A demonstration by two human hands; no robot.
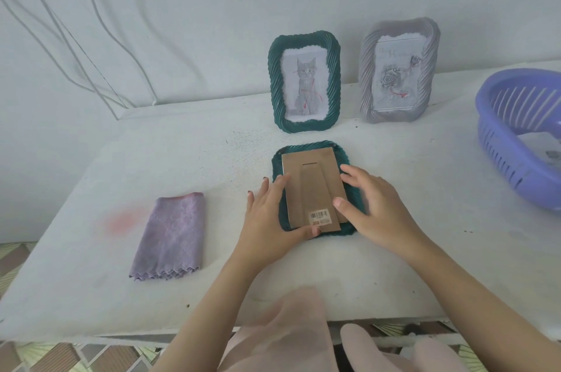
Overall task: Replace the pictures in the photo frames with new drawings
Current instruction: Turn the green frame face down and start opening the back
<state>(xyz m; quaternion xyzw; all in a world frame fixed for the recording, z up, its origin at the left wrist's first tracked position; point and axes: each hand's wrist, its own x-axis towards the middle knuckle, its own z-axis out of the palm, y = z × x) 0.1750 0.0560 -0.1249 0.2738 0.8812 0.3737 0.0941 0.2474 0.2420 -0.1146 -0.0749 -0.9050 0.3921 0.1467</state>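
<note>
A dark green photo frame [353, 186] lies face down on the white table, its brown cardboard back [311, 183] with a folded stand and barcode sticker facing up. My left hand [273, 214] rests on the frame's left edge, fingers straight, thumb touching the lower edge near the sticker. My right hand [372, 204] lies on the right side, fingers spread over the cardboard and the rim. Behind it stand a green frame with a cat drawing [304, 82] and a grey frame with a rose drawing [397, 71].
A folded lilac cloth [171, 235] lies to the left on the white table [151, 159]. A purple plastic basket [522, 138] stands at the right edge, something pale inside. White cables [91, 53] hang on the wall behind. The table's front edge is near my body.
</note>
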